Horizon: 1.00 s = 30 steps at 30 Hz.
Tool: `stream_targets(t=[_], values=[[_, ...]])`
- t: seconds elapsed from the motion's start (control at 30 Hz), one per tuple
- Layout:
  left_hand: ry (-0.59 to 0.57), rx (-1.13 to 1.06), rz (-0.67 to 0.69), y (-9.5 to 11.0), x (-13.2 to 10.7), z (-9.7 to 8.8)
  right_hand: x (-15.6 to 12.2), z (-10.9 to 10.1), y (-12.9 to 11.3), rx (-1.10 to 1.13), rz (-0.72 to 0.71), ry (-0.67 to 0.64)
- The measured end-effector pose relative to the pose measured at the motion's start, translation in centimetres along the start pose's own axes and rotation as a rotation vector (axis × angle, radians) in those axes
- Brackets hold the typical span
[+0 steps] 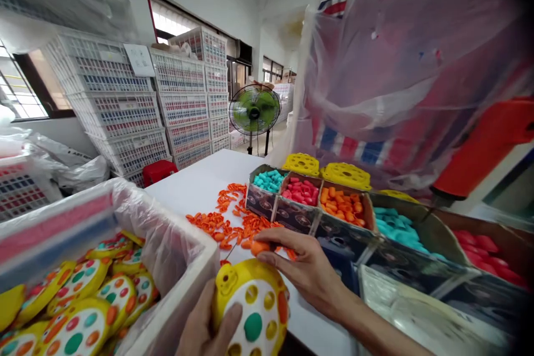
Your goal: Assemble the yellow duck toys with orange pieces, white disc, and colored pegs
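My left hand (pixel 205 324) grips a round yellow animal-shaped plastic toy (pixel 263 307) by its left side, thumb over the white face. The face has several round holes and a teal button (pixel 252 326) in its middle; an orange piece sits at its right edge. Just above the toy, my right hand (pixel 302 258) pinches an orange plastic piece (pixel 259 247) between thumb and fingers. Loose orange pieces (pixel 225 228) lie scattered on the white table (pixel 196 178) beyond my hands.
Boxes of teal (pixel 269 180), red (pixel 300 191) and orange pieces (pixel 342 206) line the right, with an orange-handled power screwdriver (pixel 484 144) hanging above. A plastic-lined bin (pixel 167 233) of similar toys (pixel 79 283) stands left. Stacked crates (pixel 125 117) and a fan (pixel 255 112) are behind.
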<state>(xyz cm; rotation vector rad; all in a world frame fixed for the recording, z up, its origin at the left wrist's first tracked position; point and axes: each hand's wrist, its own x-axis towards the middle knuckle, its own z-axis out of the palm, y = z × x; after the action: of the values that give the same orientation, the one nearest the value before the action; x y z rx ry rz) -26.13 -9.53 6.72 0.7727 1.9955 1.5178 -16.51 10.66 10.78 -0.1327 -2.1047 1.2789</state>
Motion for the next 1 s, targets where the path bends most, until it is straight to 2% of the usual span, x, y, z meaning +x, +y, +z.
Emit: stream_targets(t=[0.1,0.33,0.43,0.6,0.73,1.0], values=[[-0.111,-0.125,0.018,1.1,-1.2,1.4,-2.3,-0.5,-0.6,-0.009,-0.014,-0.015],[-0.169,-0.057,0.079,1.9,-3.8,3.9,-6.7,-1.6,-2.1,-0.132,-0.178,-0.037],[-0.199,-0.043,0.103,2.3,-4.4,4.7,-8.0,-2.2,-2.2,-0.161,-0.207,-0.029],[-0.221,-0.031,0.104,2.6,-4.7,5.6,-9.8,-3.0,-1.9,-0.201,-0.134,-0.030],[-0.368,-0.145,0.078,2.4,-4.3,6.1,-10.8,-2.8,-1.4,-0.174,-0.052,-0.004],[-0.591,-0.353,-0.114,0.8,-2.8,7.0,-12.7,-1.7,1.0,-0.138,0.159,0.097]])
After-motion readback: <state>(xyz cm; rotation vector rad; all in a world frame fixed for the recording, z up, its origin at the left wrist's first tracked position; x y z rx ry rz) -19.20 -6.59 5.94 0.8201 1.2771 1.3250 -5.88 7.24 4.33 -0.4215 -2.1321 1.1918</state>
